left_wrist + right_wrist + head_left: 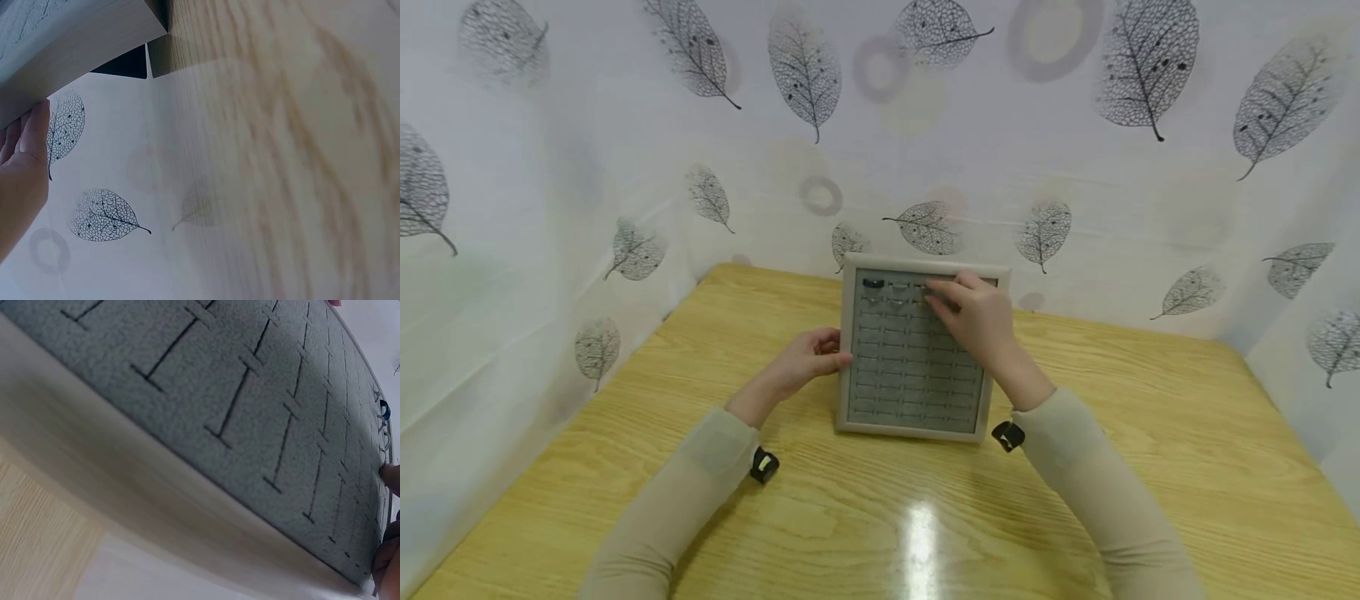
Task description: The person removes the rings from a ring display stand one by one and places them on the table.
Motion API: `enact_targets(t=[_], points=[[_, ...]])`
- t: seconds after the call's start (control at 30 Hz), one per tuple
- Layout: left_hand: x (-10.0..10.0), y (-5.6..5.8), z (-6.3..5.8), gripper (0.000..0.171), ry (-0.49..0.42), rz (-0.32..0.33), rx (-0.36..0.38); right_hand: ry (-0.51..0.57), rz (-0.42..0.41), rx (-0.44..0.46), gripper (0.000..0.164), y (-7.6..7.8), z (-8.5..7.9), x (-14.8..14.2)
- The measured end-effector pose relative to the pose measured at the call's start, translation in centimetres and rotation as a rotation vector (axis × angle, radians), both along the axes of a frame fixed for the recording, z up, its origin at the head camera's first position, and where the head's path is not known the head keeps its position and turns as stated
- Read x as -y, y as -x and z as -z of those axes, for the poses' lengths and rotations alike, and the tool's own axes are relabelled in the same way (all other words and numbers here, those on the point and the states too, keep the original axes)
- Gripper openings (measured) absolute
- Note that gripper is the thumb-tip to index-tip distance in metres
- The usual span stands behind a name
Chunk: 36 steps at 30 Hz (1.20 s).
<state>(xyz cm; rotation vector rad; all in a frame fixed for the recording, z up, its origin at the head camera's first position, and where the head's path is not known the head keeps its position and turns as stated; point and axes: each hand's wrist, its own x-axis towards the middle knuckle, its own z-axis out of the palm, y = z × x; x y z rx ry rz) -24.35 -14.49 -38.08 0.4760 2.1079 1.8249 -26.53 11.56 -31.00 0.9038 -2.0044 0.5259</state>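
A ring display board (917,367) with a pale frame and grey slotted padding stands upright, leaning back, on the table. My left hand (808,358) grips its left edge, thumb by the front of the frame and fingers behind. In the left wrist view, fingers of the left hand (22,150) lie against the frame (81,50). A black ring (873,283) sits in the top left slot, with a silver ring (898,287) beside it and others just below. At the upper slots, my right hand (981,321) pinches a small ring, mostly hidden by the fingertips.
The wooden table (820,517) extends around the board. A leaf-patterned cloth (760,208) hangs behind and at both sides. Black camera mounts sit at the left wrist (764,465) and right wrist (1008,435). A dark support (128,64) shows behind the frame.
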Motion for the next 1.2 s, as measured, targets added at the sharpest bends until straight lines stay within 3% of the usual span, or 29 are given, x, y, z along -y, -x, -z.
enact_targets(t=[0.73, 1.2], points=[[0.01, -0.08, 0.21, 0.046, -0.013, -0.008, -0.007, 0.039, 0.045, -0.006, 0.006, -0.03, -0.07, 0.86], [-0.1, -0.04, 0.2, 0.042, -0.031, -0.006, -0.002, 0.161, -0.087, 0.016, 0.007, 0.09, 0.11, 0.74]])
